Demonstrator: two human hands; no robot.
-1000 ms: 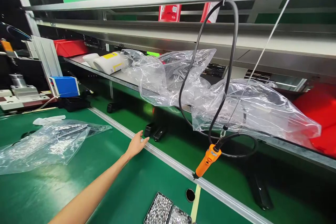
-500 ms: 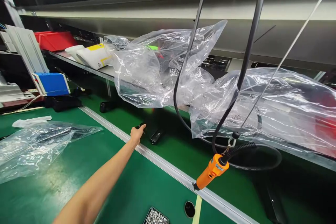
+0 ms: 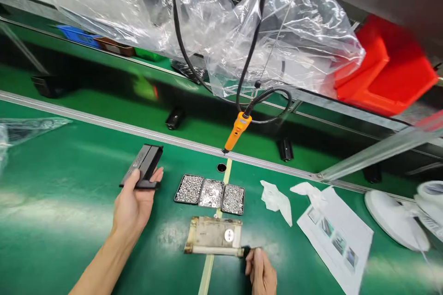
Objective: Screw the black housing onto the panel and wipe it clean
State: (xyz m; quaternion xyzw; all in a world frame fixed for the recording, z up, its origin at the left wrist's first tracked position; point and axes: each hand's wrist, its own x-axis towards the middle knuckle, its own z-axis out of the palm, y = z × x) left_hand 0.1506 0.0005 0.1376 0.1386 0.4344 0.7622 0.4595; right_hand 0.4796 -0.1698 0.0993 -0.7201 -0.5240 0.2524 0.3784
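Observation:
My left hand point(image 3: 133, 205) grips a long black plastic housing point(image 3: 143, 166) with pale lettering, raised above the green bench, thumb on top. Nearer me on the bench lies a worn, flat, taped fixture plate point(image 3: 211, 235) carrying a white round disc point(image 3: 229, 235). By its lower right corner is my right hand point(image 3: 261, 269), fingers closed around something small and black point(image 3: 247, 251), mostly hidden. Small shiny metal parts fill three shallow trays, the left tray point(image 3: 189, 189), the middle tray point(image 3: 211, 193) and the right tray point(image 3: 233, 199), just beyond the plate.
An orange electric screwdriver point(image 3: 238, 131) hangs on a cable above the metal rail point(image 3: 138, 134). A small black round cup point(image 3: 221, 168) stands beyond the trays. To the right lie white wipes point(image 3: 276, 199), a printed sheet point(image 3: 335, 239) and white reels point(image 3: 394, 221). Plastic bags point(image 3: 277, 32) overhang the shelf.
The view has swung right and down. My left hand has come back from the far side of the rail and now holds the black housing. My right hand has come into view.

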